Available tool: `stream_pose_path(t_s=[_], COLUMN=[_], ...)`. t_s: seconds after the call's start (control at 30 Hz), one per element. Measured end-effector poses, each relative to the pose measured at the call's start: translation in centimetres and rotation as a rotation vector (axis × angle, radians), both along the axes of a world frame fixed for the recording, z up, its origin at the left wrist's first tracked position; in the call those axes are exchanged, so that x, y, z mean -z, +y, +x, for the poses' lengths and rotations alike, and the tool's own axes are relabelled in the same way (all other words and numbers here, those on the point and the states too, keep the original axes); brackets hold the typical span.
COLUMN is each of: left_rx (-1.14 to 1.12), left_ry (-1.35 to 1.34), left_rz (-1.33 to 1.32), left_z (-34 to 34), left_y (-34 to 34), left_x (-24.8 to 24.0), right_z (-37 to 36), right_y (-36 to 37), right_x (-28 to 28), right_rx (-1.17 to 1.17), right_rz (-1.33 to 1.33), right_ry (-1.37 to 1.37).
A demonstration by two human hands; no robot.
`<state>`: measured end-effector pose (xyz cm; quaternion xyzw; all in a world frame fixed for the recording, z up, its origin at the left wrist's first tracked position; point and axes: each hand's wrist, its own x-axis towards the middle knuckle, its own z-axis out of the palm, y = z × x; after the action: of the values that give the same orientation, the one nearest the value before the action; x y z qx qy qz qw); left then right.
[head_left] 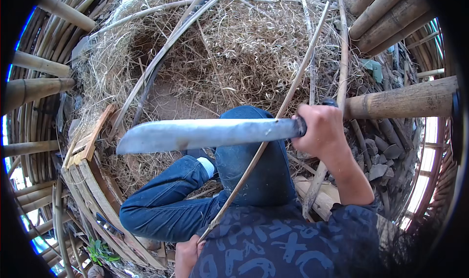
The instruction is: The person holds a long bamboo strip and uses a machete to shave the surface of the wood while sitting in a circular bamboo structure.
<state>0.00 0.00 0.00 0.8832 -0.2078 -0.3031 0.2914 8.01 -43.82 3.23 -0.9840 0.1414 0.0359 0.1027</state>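
My right hand [320, 129] is closed around the dark handle of a large knife with a broad grey blade [205, 133], held level and pointing left above my knees. My left hand [186, 256] sits low near my chest, gripping the bottom end of a long thin bamboo strip [273, 121]. The strip runs up to the right, crossing under the blade near its handle. I sit with legs in blue jeans [185, 200] folded beneath the knife.
Dry straw and bamboo shavings [244, 48] cover the ground ahead. Thick bamboo poles [400, 102] lie at right and upper right, more poles [34, 89] at left. Curved split bamboo strips [161, 53] arch over the straw. A wooden frame [90, 165] lies at left.
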Motion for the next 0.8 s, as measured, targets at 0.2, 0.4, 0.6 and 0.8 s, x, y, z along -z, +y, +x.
stream_pose_path(t_s=[0.2, 0.4, 0.6, 0.8], left_rx=[-0.015, 0.004, -0.004, -0.007], left_ry=[0.017, 0.005, 0.013, 0.051], left_rz=[-0.012, -0.063, -0.039, -0.028], left_z=[0.2, 0.2, -0.5, -1.2], left_y=[0.5, 0.3, 0.5, 1.3], left_x=[-0.7, 0.0, -0.1, 0.4], right_z=[1.0, 3.0, 7.3, 10.2], right_y=[-7.5, -11.8, -15.4, -18.1], right_x=[0.0, 1.4, 0.9, 1.6], right_rx=[0.366, 0.461, 0.531, 0.582], right_rz=[-0.157, -0.186, -0.215, -0.231], right_ry=[-0.074, -0.077, 0.002, 0.048])
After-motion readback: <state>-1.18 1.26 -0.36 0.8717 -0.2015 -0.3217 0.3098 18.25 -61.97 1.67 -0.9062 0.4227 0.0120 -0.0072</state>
